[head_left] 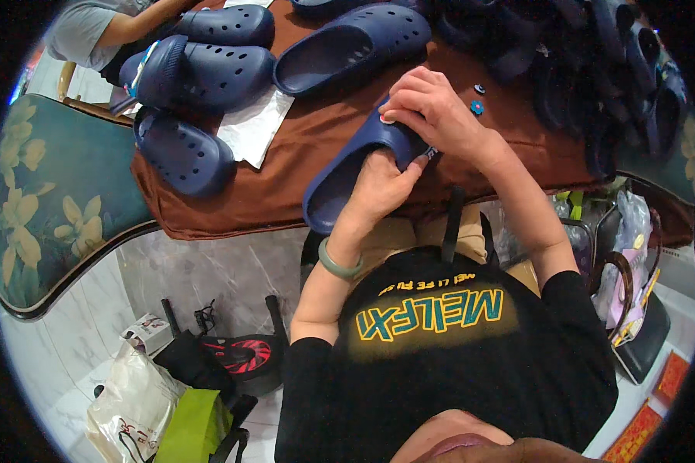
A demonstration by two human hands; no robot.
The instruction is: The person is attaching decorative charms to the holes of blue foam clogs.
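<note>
A navy blue clog lies tilted at the near edge of the brown-covered table. My left hand reaches into its opening, with the fingers hidden under the upper and the thumb outside against the side. Over the holed top, my right hand pinches at a small white and red shoe charm, which sits at the clog's upper. Some of the right fingertips are hidden. Two loose charms lie beyond my right hand: a blue flower and a small dark and white one.
More navy clogs stand at the far side, one clog at the left near white paper. A dark heap of clogs fills the far right. Another person's arm comes in at the upper left. Bags stand below.
</note>
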